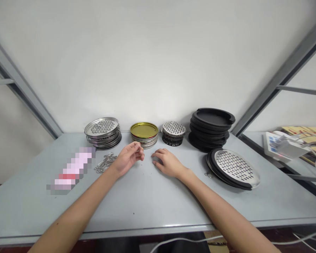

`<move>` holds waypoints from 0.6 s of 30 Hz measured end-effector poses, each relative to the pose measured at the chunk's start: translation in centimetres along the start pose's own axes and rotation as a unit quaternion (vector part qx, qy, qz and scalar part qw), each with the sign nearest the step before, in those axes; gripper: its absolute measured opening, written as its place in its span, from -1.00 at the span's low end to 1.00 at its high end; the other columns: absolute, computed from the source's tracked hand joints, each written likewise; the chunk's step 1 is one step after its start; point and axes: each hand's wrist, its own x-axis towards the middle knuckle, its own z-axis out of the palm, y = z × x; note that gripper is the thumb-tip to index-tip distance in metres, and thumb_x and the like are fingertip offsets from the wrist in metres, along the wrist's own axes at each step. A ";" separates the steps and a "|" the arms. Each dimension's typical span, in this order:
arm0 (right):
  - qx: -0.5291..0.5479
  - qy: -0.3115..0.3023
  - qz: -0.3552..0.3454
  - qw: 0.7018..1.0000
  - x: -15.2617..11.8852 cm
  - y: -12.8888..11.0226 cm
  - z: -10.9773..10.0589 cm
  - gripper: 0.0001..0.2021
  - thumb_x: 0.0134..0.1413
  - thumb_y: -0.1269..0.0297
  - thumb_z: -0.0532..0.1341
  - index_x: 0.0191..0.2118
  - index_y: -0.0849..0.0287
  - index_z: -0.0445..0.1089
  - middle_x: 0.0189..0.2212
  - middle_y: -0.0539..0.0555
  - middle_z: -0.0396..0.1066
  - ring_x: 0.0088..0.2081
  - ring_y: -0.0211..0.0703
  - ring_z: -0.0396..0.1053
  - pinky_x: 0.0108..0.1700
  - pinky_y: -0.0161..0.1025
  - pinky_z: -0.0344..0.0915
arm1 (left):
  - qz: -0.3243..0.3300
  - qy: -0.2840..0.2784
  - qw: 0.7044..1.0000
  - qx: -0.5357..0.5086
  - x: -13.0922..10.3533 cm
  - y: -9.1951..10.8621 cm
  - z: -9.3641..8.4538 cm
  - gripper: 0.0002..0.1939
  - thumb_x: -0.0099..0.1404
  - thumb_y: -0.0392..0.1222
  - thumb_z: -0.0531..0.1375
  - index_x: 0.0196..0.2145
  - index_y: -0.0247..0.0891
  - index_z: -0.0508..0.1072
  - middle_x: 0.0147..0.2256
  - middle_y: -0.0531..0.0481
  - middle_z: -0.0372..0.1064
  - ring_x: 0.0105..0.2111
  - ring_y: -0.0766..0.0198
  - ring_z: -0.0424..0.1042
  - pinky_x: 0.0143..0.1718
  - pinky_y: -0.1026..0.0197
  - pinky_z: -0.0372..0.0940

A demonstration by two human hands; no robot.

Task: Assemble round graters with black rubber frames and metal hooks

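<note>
My left hand [130, 157] is raised a little over the table, right of a pile of wire hooks [105, 163]. Its thumb and fingers are curled together, and anything small between them is too hard to make out. My right hand [168, 162] rests on the tabletop with the thumb apart from the bent fingers, nothing in it. Beyond both hands stands a stack of round metal discs with a gold one [144, 130] on top. Nearby is a stack of small spiked grater discs [174, 129].
At the back left are larger grater discs [102, 127] in a stack. Black round trays [212, 123] are piled at the back right, before them a slotted grater disc [235, 167] on black rings. A blurred pink item [75, 168] lies left. Power strips [281, 146] sit far right.
</note>
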 end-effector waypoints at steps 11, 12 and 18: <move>-0.001 -0.002 0.000 1.000 0.1 0.0 0.0 -0.75 0.16 0.31 0.15 -0.05 0.21 0.39 -0.17 0.17 0.37 -0.16 -0.08 0.27 -0.05 -0.16 0.22 | -0.003 0.000 1.000 0.028 0.0 0.2 0.2 -0.76 0.26 -0.07 0.22 -0.40 -0.26 0.28 -0.44 0.05 0.29 -0.43 0.30 0.37 -0.34 0.24 0.26; -0.001 -0.003 0.000 1.000 0.1 0.0 0.0 -0.75 0.16 0.31 0.15 -0.05 0.21 0.39 -0.16 0.17 0.37 -0.16 -0.08 0.27 -0.05 -0.17 0.22 | 0.004 0.009 0.999 0.047 0.0 0.1 0.1 -0.75 0.26 -0.06 0.21 -0.42 -0.26 0.28 -0.44 0.05 0.29 -0.43 0.29 0.37 -0.34 0.24 0.26; -0.001 -0.003 -0.001 1.000 0.0 0.0 -0.1 -0.75 0.16 0.31 0.15 -0.06 0.21 0.39 -0.16 0.17 0.37 -0.15 -0.08 0.27 -0.06 -0.16 0.22 | 0.177 0.170 0.887 0.391 0.3 -0.3 -1.2 -0.86 0.27 -0.11 0.16 -0.37 -0.23 0.35 -0.43 0.02 0.34 -0.41 0.26 0.37 -0.28 0.21 0.27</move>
